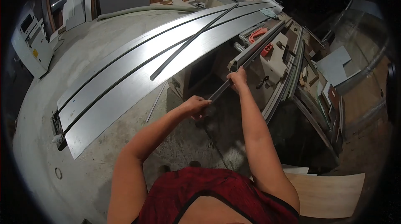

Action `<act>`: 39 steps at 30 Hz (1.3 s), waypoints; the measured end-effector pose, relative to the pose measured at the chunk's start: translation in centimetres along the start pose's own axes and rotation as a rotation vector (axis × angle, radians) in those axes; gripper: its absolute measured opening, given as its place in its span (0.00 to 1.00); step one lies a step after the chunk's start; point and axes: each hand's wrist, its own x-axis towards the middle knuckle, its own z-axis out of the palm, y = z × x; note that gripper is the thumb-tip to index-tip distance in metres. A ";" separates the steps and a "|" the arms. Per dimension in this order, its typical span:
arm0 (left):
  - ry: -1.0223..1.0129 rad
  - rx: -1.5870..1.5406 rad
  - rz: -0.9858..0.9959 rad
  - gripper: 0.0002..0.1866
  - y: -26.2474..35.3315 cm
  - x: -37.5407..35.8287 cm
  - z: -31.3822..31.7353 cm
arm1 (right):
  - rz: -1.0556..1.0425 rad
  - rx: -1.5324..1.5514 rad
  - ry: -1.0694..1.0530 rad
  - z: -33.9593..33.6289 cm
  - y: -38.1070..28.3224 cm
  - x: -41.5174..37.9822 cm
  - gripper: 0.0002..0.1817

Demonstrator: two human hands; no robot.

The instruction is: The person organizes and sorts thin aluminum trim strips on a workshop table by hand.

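Note:
A narrow dark metal strip (219, 92) runs between my two hands in the middle of the view. My left hand (197, 106) is closed around its near end. Farther along, my right hand (238, 78) grips the strip beside the near end of a long metal rail (261, 44). Left of the hands, a long dark bar (193, 42) lies diagonally across a shiny grooved metal table (104, 98).
Red clamp-like parts (257, 34) and a red block (266, 49) sit by the rail. Long profiles (288, 82) lie along the right side. A white machine cabinet (33, 42) stands far left. A wood-grain board (330, 194) is at lower right.

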 end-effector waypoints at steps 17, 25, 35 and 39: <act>0.186 -0.048 0.195 0.18 0.3 5.0 2.6 | -0.008 -0.098 -0.042 -0.3 0.0 -0.5 0.35; 0.269 0.062 0.199 0.20 2.5 9.4 3.9 | -0.044 -0.100 -0.091 -1.1 0.0 -1.3 0.32; 0.365 0.249 0.239 0.23 4.8 13.4 5.4 | -0.022 -0.133 -0.065 -2.2 0.3 -0.1 0.34; 0.367 0.302 0.267 0.23 6.1 13.9 5.9 | -0.035 -0.191 -0.126 -2.7 1.1 2.3 0.41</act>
